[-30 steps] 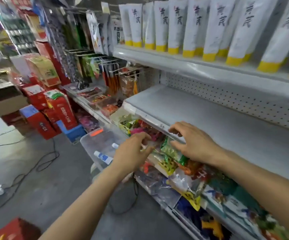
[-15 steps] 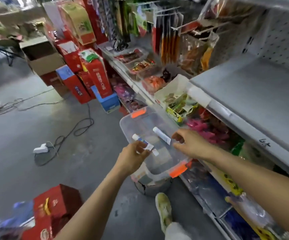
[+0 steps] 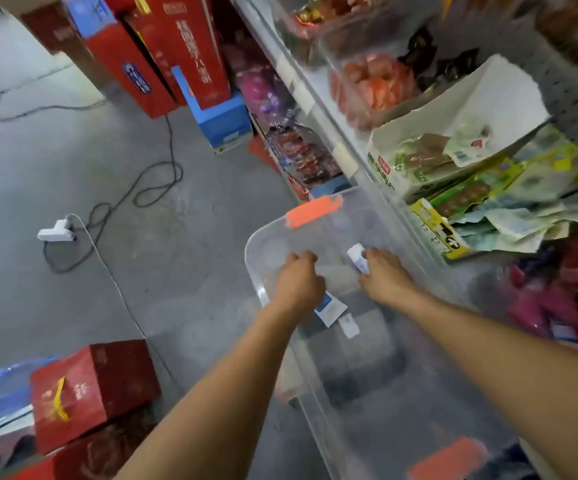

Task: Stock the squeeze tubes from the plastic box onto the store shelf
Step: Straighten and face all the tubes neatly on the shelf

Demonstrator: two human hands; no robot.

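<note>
Two hands at the pick-up: the left hand (image 3: 298, 282) curls around a white-and-blue squeeze tube (image 3: 330, 308), and the right hand (image 3: 386, 277) pinches a white squeeze tube (image 3: 356, 258) by its end, though blur leaves the left grip less than certain. Both are inside the clear plastic box (image 3: 256, 258), which sits just beside the store shelf (image 3: 346, 157) piled with snack packets (image 3: 488, 188). Next, the tubes likely need lifting clear of the box wall and carrying up to a shelf level out of view.

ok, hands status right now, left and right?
Left hand: curled round the blue-labelled tube, inside the plastic box.
Right hand: pinching the white tube.
</note>
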